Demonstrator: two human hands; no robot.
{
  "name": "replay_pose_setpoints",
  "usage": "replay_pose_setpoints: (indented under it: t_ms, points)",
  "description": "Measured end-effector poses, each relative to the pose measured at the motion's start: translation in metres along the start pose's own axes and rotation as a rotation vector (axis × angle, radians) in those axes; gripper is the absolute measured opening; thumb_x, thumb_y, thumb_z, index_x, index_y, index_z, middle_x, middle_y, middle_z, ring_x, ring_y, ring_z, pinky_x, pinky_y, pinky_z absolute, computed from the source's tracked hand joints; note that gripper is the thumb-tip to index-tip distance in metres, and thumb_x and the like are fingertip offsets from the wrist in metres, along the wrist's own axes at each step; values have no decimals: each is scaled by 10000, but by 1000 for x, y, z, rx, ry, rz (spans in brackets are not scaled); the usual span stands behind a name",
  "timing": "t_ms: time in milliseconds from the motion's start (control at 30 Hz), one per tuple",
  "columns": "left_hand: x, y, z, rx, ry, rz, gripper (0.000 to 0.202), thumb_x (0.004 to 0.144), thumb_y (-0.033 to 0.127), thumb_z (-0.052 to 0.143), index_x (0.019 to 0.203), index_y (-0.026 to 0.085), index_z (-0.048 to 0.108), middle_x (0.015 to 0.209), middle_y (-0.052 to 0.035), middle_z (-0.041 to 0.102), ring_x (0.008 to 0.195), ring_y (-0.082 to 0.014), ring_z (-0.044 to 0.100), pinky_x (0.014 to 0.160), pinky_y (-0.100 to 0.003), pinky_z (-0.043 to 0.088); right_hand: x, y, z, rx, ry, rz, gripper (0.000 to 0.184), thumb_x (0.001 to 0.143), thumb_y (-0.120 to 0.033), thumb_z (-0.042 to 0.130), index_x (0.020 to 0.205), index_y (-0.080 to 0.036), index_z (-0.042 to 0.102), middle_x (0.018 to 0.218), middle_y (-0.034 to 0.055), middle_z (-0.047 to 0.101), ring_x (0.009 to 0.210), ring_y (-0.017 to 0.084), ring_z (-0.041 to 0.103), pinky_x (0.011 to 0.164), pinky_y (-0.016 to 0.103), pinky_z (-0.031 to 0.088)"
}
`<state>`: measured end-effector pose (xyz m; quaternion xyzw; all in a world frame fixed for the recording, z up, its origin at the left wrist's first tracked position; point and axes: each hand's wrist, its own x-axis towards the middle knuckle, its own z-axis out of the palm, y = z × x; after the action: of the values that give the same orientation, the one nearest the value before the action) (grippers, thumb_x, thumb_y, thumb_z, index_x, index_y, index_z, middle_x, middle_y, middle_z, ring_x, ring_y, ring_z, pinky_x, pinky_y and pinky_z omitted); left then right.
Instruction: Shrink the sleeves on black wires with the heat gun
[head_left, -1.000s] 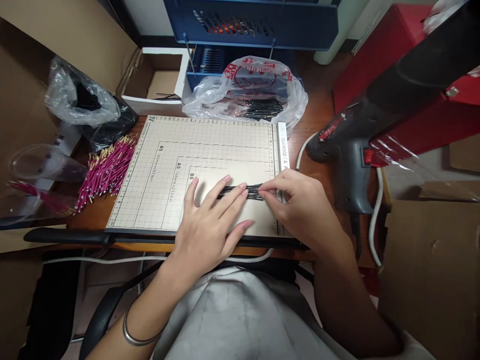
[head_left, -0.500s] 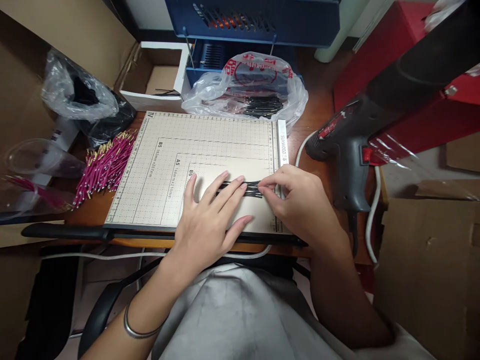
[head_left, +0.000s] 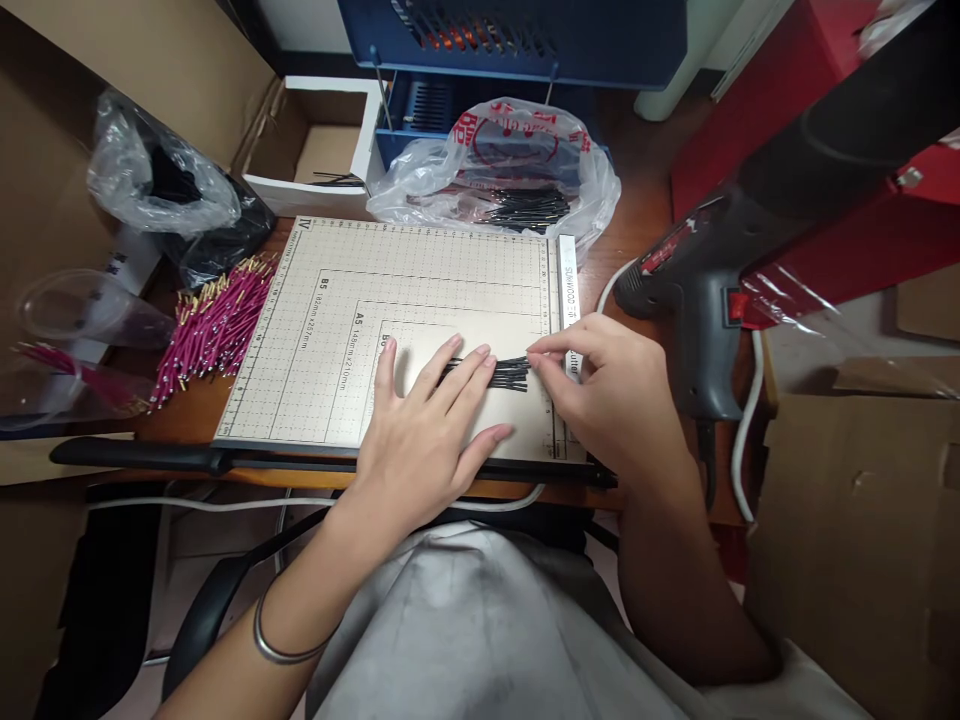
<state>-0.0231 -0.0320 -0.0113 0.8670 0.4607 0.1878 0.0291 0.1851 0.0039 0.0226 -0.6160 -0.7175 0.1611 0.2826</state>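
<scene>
Short thin black wires (head_left: pixel 512 374) lie side by side on the cream, grid-marked board of a paper trimmer (head_left: pixel 442 270). Over their left ends rests my left hand (head_left: pixel 412 435), palm down and fingers spread, fingertips touching them. My right hand (head_left: pixel 611 385) pinches thumb and forefinger together at the right end of the topmost wire, by the white ruler strip (head_left: pixel 568 280). The trimmer's black arm (head_left: pixel 142 454) runs along the board's near edge. The far ends of the wires are hidden under my left fingers.
Purple wires with bare tips (head_left: pixel 217 325) are heaped left of the board. Behind it stand a white box (head_left: pixel 307 190), a plastic bag (head_left: pixel 420 185) of black wires and a blue metal case (head_left: pixel 517 45). A heat gun (head_left: pixel 697 290) hangs over the right side.
The right-hand pinch has shifted slightly up to the right end of the top wire. The wires' right ends look more fanned. My left hand stays spread over them; the view has shifted a little.
</scene>
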Motion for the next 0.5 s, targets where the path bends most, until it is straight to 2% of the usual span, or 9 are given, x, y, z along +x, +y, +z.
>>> replay_pose_setpoints:
  t_ms: [133,300,500]
  points:
    - [3,2,-1,-14,-29,-36,551,1162,476,450,1630,193,517,1647,-111,590,1570,-395,510,1354,-771,78,5,1,6,-35,-80,19,169,936,-185,694,903,-228,854,871,45,760,717,179,609,709,346,440]
    - [1,3,-3,-14,-6,-50,596,1164,480,442,1681,183,450,1673,-136,551,1579,-386,502,1361,-754,100,9,1,11,17,64,-20,188,955,-177,679,922,-229,856,898,50,773,764,183,654,718,338,450]
    - [-1,0,-1,-8,-8,17,581,1174,484,416,1667,181,472,1655,-105,580,1585,-355,500,1385,-707,60,10,3,8,-17,-85,-36,180,950,-179,691,903,-232,856,929,50,777,783,187,663,731,343,455]
